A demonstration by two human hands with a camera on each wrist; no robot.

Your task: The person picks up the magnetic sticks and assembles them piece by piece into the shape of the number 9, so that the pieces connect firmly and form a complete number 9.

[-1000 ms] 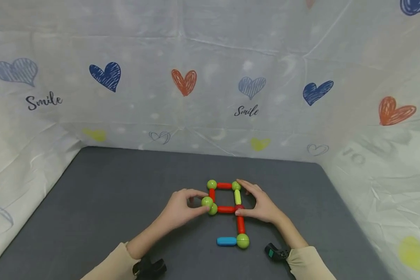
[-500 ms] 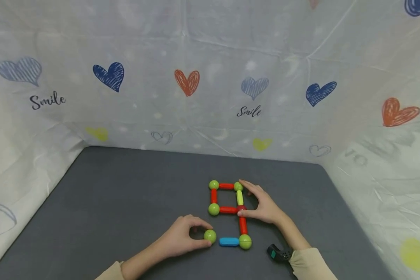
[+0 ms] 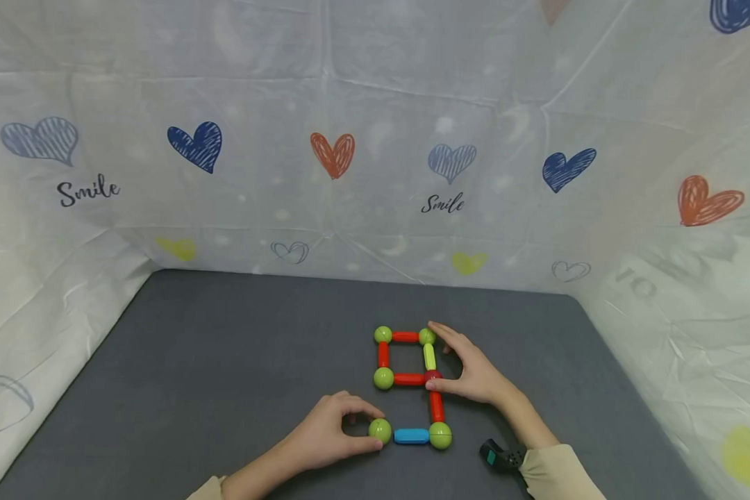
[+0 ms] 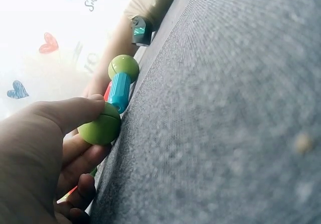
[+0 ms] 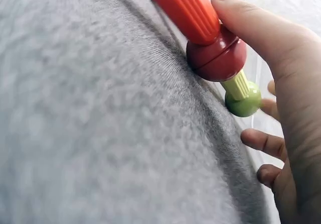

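Observation:
My left hand (image 3: 334, 434) pinches a green ball (image 3: 380, 431) between thumb and fingers, low over the table. A narrow gap parts that ball from the free end of a blue magnetic stick (image 3: 411, 436). The stick's other end joins a green corner ball (image 4: 124, 68). From there a red stick (image 3: 436, 407) leads to a dark red ball (image 5: 216, 56), part of a square of sticks and balls. My right hand (image 3: 475, 371) holds the square's right side, thumb at the red ball and fingertips by the far green ball (image 3: 427, 337), along the yellow-green stick (image 3: 429, 357).
The dark grey table (image 3: 225, 347) runs back to a pale sheet (image 3: 256, 194) printed with hearts. The sheet also hangs at both sides. A black wrist device (image 3: 501, 456) sits by the right sleeve (image 3: 559, 472).
The left hand has brought its green ball from beside the square's near left corner toward me, then slightly right, to the blue stick's free end. The right hand has kept its place.

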